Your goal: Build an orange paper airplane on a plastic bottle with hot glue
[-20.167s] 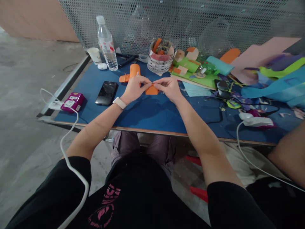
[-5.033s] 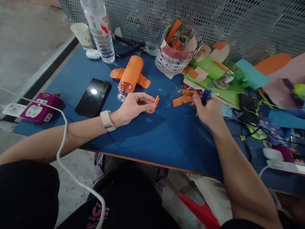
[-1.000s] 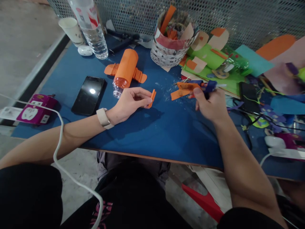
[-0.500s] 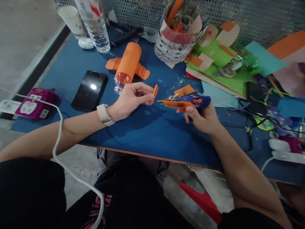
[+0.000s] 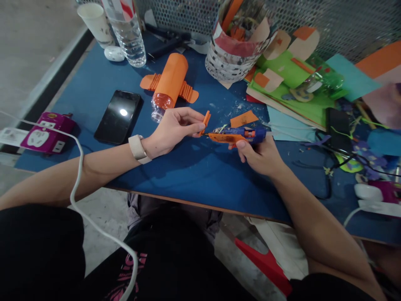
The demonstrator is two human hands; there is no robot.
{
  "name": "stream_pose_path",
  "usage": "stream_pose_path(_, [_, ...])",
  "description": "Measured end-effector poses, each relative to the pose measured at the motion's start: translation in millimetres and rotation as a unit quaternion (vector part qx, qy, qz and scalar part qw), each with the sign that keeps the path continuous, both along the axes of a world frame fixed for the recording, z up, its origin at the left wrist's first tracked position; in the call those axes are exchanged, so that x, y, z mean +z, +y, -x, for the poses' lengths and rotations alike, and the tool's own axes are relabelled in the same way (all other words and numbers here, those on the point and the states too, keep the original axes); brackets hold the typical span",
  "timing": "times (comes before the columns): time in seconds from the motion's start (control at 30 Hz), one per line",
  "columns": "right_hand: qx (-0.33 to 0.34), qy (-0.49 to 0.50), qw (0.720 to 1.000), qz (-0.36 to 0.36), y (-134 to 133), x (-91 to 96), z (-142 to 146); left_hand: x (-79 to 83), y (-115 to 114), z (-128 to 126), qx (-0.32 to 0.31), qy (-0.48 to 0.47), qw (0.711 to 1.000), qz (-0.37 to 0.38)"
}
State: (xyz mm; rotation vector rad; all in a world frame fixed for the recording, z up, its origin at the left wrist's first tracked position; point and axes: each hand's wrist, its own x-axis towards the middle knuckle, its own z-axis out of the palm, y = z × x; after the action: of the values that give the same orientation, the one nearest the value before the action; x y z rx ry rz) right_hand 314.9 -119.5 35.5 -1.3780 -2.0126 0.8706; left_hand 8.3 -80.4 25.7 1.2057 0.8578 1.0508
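Between thumb and fingers, my left hand [image 5: 179,127] pinches a small folded orange paper strip [image 5: 206,120]. My right hand [image 5: 258,152] is wrapped round a blue and orange hot glue gun [image 5: 236,136]. The gun's nozzle points left and is at the lower part of the strip; whether they touch I cannot tell. Behind the gun lies a flat orange paper piece [image 5: 243,119]. Beyond my left hand, a clear plastic bottle wrapped in orange paper [image 5: 171,79] lies on its side, with pleated orange paper pieces sticking out on both sides.
On the blue table [image 5: 188,175] are a phone [image 5: 118,117], a purple power socket [image 5: 50,133], a water bottle [image 5: 128,39], a paper cup [image 5: 95,25] and black pliers [image 5: 169,44]. A woven paper basket [image 5: 230,58] stands at the back. Coloured papers [image 5: 282,75] and cables lie to the right.
My right hand has moved the glue gun left, bringing its nozzle up to the paper strip. My left hand keeps its pinch almost in place.
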Motion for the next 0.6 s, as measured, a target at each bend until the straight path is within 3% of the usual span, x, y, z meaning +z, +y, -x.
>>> stream_pose_path(0.33, [0.046,0.030,0.992,-0.109,8.2,-9.3,-1.5,-3.2,1.5,1.6,-0.017,0.002,1.000,-0.012])
stream_pose_path(0.6, [0.053,0.035,0.993,-0.098,7.3,-6.6,-2.1,-5.1,2.4,2.6,-0.018,0.016,0.999,-0.023])
